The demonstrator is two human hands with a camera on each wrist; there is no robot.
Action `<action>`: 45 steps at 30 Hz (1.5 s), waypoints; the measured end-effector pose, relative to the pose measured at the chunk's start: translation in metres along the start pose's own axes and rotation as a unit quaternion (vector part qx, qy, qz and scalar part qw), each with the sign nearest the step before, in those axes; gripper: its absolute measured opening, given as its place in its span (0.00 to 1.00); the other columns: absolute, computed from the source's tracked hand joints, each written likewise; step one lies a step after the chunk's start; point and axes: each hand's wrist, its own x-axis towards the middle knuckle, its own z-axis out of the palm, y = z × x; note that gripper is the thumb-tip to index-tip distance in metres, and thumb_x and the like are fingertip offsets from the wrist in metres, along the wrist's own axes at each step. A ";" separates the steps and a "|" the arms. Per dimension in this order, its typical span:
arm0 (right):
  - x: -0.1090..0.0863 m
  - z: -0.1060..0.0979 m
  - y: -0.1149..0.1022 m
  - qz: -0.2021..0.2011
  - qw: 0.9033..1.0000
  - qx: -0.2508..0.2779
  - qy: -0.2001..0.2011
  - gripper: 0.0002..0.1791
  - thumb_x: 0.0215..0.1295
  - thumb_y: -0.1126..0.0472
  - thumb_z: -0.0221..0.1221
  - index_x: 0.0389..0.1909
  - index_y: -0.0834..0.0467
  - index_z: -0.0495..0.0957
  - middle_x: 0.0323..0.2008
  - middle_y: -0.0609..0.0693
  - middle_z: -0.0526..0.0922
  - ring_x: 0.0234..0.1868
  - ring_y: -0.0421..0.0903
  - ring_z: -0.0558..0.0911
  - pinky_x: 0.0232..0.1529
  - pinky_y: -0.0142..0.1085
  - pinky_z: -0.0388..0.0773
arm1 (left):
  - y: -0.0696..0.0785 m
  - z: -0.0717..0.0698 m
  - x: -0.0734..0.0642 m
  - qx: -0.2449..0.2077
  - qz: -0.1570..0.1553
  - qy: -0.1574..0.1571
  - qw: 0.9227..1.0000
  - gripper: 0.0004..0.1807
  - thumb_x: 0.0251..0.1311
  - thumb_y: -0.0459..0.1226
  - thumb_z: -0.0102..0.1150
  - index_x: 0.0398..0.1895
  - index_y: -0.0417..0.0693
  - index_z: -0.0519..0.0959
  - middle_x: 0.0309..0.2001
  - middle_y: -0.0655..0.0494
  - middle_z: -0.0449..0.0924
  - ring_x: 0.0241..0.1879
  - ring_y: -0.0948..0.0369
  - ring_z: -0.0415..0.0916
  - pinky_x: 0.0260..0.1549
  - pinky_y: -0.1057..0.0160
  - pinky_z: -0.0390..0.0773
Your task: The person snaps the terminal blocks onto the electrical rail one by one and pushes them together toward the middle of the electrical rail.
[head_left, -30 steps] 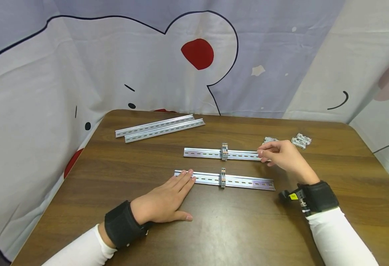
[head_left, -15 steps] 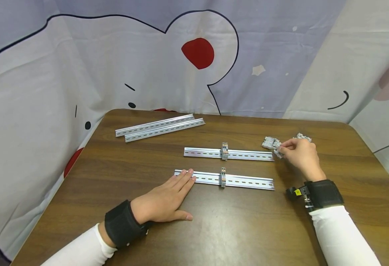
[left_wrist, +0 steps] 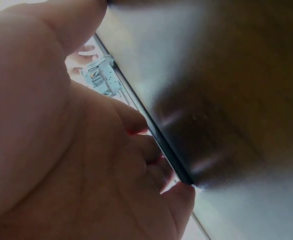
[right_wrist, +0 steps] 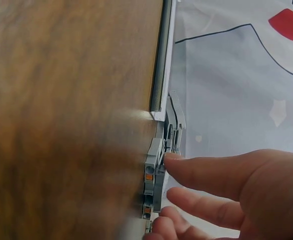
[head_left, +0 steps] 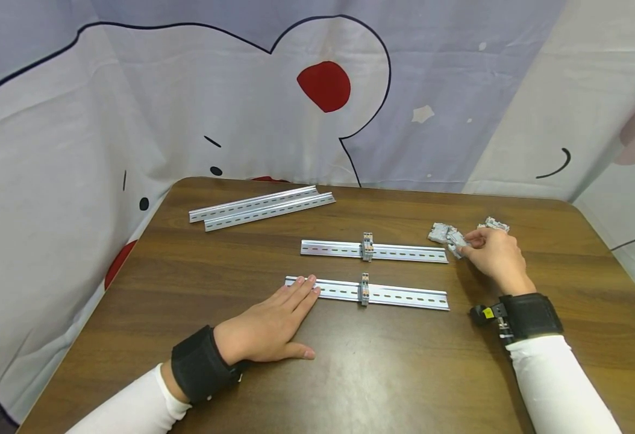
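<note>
In the head view my left hand [head_left: 269,328] lies flat, fingertips on the left end of the nearer slotted metal DIN rail [head_left: 404,297]. A grey terminal block [head_left: 364,289] stands on that rail near its middle. Behind it lies a second DIN rail [head_left: 331,248], also carrying terminal blocks [head_left: 367,246]. My right hand [head_left: 495,256] is over the loose grey terminal blocks [head_left: 455,241] beyond that rail's right end. In the right wrist view, the thumb touches or nearly touches one block [right_wrist: 153,167] with orange parts; thumb and index finger are apart.
Two more DIN rails [head_left: 269,211] lie side by side at the back left of the wooden table [head_left: 231,265]. More loose terminal blocks [head_left: 495,223] sit behind my right hand. A printed curtain [head_left: 241,102] hangs beyond the back edge.
My right hand has moved from the farther rail's right end to the loose terminal blocks, then slightly further right. My left hand has stayed on the nearer rail.
</note>
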 end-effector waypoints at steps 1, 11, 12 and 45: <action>0.000 0.000 0.000 -0.002 1.000 -0.001 -0.003 0.23 0.61 0.49 0.64 0.51 0.59 0.79 0.47 0.61 0.84 0.49 0.65 0.79 0.32 0.53 0.74 | 0.000 0.000 0.000 0.000 0.000 0.001 1.000 0.54 0.63 0.63 0.51 0.77 0.36 0.44 0.77 0.38 0.34 0.76 0.46 0.35 0.72 0.48 0.47; -0.001 -0.001 -0.001 -0.017 1.000 -0.007 0.009 0.26 0.59 0.51 0.66 0.54 0.62 0.78 0.45 0.63 0.84 0.48 0.65 0.78 0.33 0.54 0.74 | 0.000 0.000 0.000 0.000 0.003 0.008 1.000 0.54 0.62 0.63 0.51 0.77 0.36 0.44 0.77 0.37 0.35 0.76 0.45 0.35 0.72 0.48 0.47; -0.001 -0.001 -0.001 -0.018 1.000 -0.007 0.011 0.26 0.58 0.51 0.66 0.53 0.62 0.78 0.45 0.63 0.84 0.48 0.65 0.78 0.33 0.53 0.74 | 0.000 0.000 -0.001 0.000 0.002 0.008 1.000 0.54 0.62 0.63 0.52 0.77 0.36 0.45 0.77 0.37 0.35 0.76 0.45 0.36 0.72 0.48 0.47; -0.008 -0.014 -0.017 -0.101 0.995 -0.001 0.011 0.16 0.52 0.65 0.67 0.43 0.64 0.83 0.28 0.55 0.86 0.33 0.54 0.82 0.30 0.43 0.73 | 0.000 0.001 0.000 -0.002 0.004 0.004 1.000 0.54 0.62 0.63 0.51 0.77 0.36 0.44 0.77 0.38 0.34 0.76 0.46 0.35 0.72 0.48 0.47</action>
